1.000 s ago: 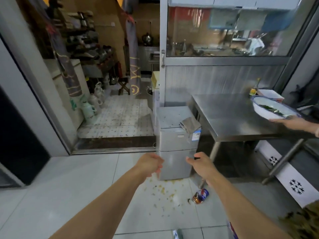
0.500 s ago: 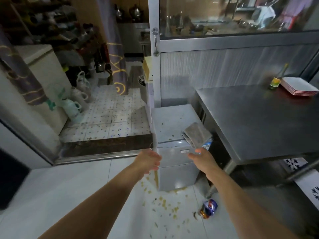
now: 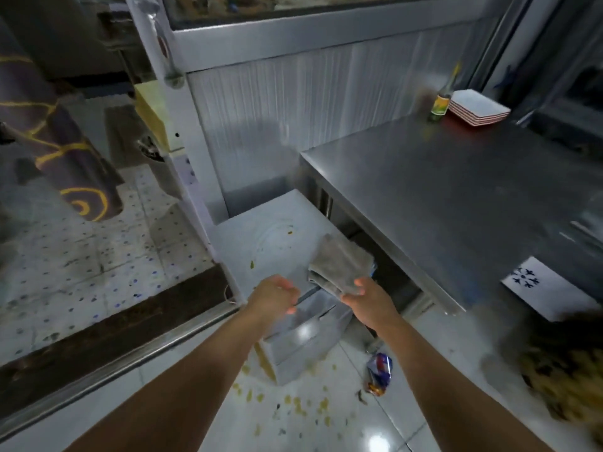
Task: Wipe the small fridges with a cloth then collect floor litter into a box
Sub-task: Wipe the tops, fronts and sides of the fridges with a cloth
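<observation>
A small silver fridge (image 3: 277, 243) stands on the floor beside a steel table. A folded grey cloth (image 3: 341, 262) lies on its top at the front right corner, hanging over the edge. My right hand (image 3: 365, 296) touches the cloth's near edge, thumb on top and fingers underneath. My left hand (image 3: 275, 293) hovers at the fridge's front edge, fingers loosely curled and holding nothing. Small stains dot the fridge top. A crushed can (image 3: 378, 373) and scattered yellow crumbs (image 3: 300, 404) lie on the white floor tiles in front of the fridge.
The steel table (image 3: 456, 190) fills the right, carrying a bottle (image 3: 440, 102) and stacked white trays (image 3: 478, 107) at its far end. A metal partition (image 3: 293, 125) backs the fridge. To the left a door sill (image 3: 114, 334) leads into a tiled kitchen.
The view has closed in and tilted down on the fridge. Both hands have reached forward, and my right hand has come onto the cloth's near edge. A plate-carrying arm at the right has left view.
</observation>
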A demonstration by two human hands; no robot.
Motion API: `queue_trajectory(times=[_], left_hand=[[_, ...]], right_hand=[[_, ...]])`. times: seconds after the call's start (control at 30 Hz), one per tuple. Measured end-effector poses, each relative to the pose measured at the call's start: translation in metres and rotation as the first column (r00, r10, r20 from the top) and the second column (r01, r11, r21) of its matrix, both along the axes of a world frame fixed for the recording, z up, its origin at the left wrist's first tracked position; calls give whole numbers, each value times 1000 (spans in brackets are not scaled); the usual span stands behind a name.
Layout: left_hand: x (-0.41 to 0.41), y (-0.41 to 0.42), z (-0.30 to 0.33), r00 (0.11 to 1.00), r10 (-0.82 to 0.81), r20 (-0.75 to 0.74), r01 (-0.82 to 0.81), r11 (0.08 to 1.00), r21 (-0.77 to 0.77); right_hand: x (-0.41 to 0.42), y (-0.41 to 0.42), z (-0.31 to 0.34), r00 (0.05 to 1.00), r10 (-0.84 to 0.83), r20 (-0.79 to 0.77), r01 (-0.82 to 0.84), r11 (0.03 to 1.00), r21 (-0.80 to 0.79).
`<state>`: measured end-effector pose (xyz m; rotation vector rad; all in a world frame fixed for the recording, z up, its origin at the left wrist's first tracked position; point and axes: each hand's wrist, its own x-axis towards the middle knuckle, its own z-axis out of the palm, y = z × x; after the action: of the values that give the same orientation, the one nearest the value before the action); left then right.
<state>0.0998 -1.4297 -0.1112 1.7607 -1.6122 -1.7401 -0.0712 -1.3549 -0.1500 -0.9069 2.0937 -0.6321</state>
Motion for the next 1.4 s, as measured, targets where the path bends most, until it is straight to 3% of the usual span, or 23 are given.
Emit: queue_trajectory(times=[0.2,0.27,0.37,0.53,0.73,0.87,1.0,1.23,1.4], left_hand=[[-19,-58,-44,999,-33,8,33,999,1],[-27,-73,-57,999,-41,12,41,999,-20],[-36,-90,-75,997,-75,24,76,997,-32],[-43,-101,-91,997,-72,19,73,997,-29],[-40,-98,-83,999,-38,3,38,999,-37],[-33,-95,-71,999,-35,14,35,998,-57],[-30,-92,-61,999,-17,44,19,999,-48],[-50,-87,-41,980,-86,179,96,994,-51],[-44,-102,-2,965,80,-250,-68,996,56]], right_hand=[[-12,-55,-37,997,-21,-71,16,997,-70],[-19,-74,-53,985,-7,-172,-8,997,-83],[-27,-97,-80,922,42,-384,-48,999,-5],[-21,-107,-123,807,145,-572,-56,984,171],[-9,-106,-126,709,98,-698,-23,993,116],[-18,-105,-116,756,118,-644,-76,993,93],[-27,-100,-96,876,73,-477,-81,997,4],[-9,-85,-40,961,-53,-272,-62,915,-398],[16,-93,9,955,-48,-293,-124,834,-538]])
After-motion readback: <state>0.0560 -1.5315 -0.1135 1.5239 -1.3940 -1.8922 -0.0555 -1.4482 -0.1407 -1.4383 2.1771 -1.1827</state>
